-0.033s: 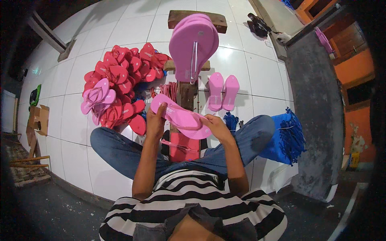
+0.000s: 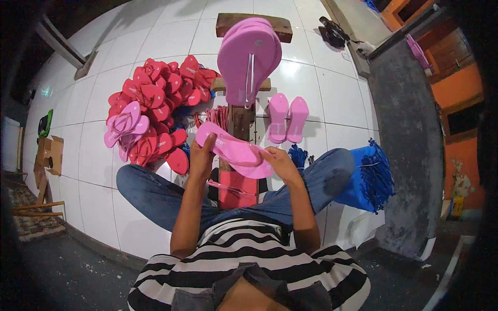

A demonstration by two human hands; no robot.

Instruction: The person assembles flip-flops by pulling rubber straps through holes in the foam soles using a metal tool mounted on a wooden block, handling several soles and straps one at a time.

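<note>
A pink flip-flop (image 2: 233, 150) is held tilted above my lap between both hands. My left hand (image 2: 202, 155) grips its left end, thumb on top of the footbed. At its right end, the fingers of my right hand (image 2: 278, 165) pinch the edge beside the strap; the fingertips are partly hidden. Under the flip-flop, a thin pink-and-white piece (image 2: 228, 187) lies across a red pad (image 2: 244, 193) between my legs. Farther off, a stack of pink soles (image 2: 233, 57) stands on a wooden frame (image 2: 282, 30), with a narrow metal loop (image 2: 251, 75) in front.
Two pink soles (image 2: 298, 122) lie on the white tiles right of the wooden beam (image 2: 238, 119). On the left is a heap of red flip-flops (image 2: 153, 96) with pink ones (image 2: 124, 124) on it. Dark blue straps (image 2: 377, 179) bundle beside my right knee; pinkish-red straps (image 2: 217, 116) lie left of the beam.
</note>
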